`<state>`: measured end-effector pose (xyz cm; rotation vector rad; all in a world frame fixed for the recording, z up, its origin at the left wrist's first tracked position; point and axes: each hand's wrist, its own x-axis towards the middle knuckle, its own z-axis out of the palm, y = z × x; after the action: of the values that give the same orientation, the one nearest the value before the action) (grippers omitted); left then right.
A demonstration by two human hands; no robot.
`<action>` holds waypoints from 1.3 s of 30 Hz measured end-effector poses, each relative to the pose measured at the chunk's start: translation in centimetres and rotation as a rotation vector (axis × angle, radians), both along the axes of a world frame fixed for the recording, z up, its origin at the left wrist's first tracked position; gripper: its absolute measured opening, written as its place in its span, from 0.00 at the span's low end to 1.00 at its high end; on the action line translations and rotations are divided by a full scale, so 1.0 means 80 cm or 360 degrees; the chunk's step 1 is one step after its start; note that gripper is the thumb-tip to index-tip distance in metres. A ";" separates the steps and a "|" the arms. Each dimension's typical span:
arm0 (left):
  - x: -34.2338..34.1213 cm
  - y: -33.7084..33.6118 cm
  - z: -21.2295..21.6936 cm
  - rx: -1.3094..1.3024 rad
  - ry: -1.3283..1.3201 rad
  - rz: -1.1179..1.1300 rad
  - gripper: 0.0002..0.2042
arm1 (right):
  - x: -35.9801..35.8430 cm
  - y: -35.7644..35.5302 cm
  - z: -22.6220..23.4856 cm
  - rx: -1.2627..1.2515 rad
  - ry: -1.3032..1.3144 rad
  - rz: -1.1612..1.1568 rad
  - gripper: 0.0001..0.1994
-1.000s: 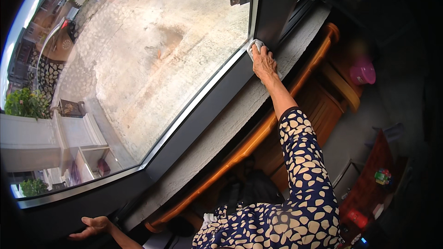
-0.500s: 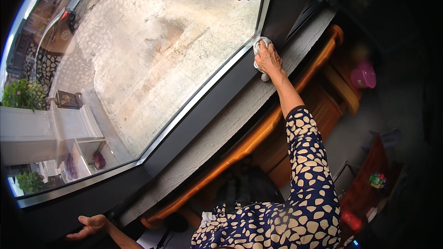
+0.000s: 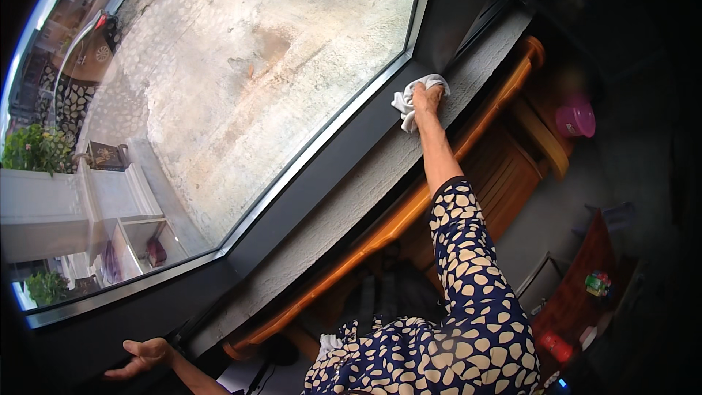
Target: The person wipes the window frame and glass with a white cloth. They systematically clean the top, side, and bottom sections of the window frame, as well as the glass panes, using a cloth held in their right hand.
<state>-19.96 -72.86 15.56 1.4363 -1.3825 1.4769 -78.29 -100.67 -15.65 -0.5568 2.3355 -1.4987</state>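
Right hand: fingers clamped on crumpled white cloth, by dark window frame and grey sill; left hand open, thumb apart from fingers.

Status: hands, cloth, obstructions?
Right hand gripping white cloth at dark window frame. Left hand open, no object visible. Wooden rail nearby, not blocking cloth.

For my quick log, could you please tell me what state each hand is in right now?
Left hand: open, with nothing seen in it.
Right hand: closed, holding a crumpled white cloth.
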 end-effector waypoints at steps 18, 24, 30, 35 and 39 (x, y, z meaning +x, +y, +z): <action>-0.021 0.000 0.007 0.0063 -0.0117 0.0173 0.35 | 0.205 0.148 0.045 0.0337 -0.0305 0.0698 0.22; -0.020 0.006 0.007 0.0082 -0.0097 0.0135 0.36 | 0.168 0.187 0.067 0.0324 -0.0578 0.1207 0.12; -0.020 -0.003 0.008 0.0096 0.0001 -0.0149 0.37 | 0.210 0.144 0.029 0.0017 -0.0594 0.0448 0.13; -0.013 -0.008 0.002 0.0052 0.0026 -0.0296 0.36 | 0.292 0.195 0.005 0.0165 -0.0685 0.0688 0.15; -0.004 0.003 0.002 0.0084 0.0066 -0.0303 0.37 | 0.322 0.241 0.055 0.0490 -0.0652 0.1273 0.12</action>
<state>-20.24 -72.64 15.73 1.3193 -1.4980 1.2924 -52.55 -81.43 -11.22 -0.8611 1.6647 -0.7717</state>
